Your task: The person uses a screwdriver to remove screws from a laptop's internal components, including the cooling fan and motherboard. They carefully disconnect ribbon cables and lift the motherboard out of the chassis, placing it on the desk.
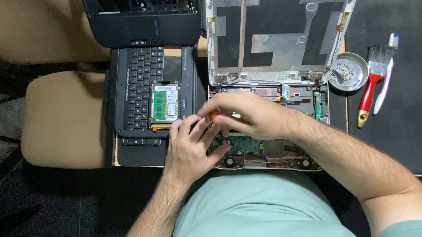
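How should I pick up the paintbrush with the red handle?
Grip the paintbrush around the middle of its red handle, coming down from above. It lies flat on the black mat, bristles pointing away from the person, with a white pen close along its right, so pinch from its open left side.

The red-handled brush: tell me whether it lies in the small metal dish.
No, the red-handled brush lies on the black mat, just right of the small metal dish holding screws.
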